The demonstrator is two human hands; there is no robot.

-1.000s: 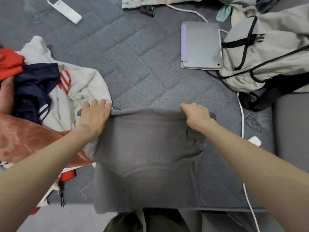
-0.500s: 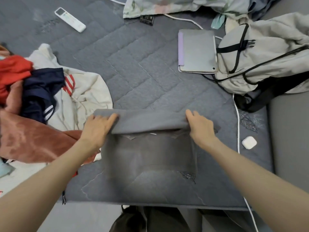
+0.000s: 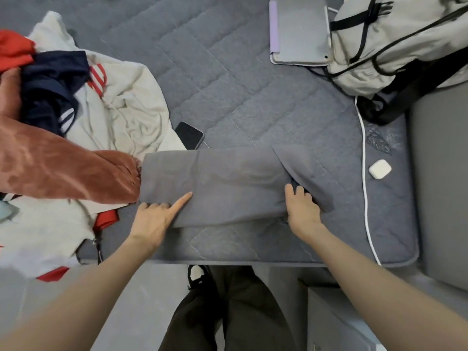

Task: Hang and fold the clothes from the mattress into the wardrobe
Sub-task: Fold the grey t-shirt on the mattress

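Head view: grey garment (image 3: 228,183) lies folded at the mattress (image 3: 228,97) near edge. Left hand (image 3: 154,219) pinches its near-left edge; right hand (image 3: 301,211) seemingly grips the right fold. Best lift both ends level.

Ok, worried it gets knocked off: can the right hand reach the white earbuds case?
Probably yes: the right hand grips the grey garment, and only that garment's flap and a white cable lie between it and the earbuds case.

One folded grey fabric garment (image 3: 215,183) is lying up front. At least four more are lying heaped at left: rust velvet garment (image 3: 63,168), cream garment (image 3: 131,107), navy garment (image 3: 50,82), red garment (image 3: 12,49). Also sitting out: one black phone (image 3: 189,135), one white earbud case (image 3: 379,168), one grey tablet (image 3: 301,31), one beige backpack (image 3: 395,46), one white cable (image 3: 364,173).
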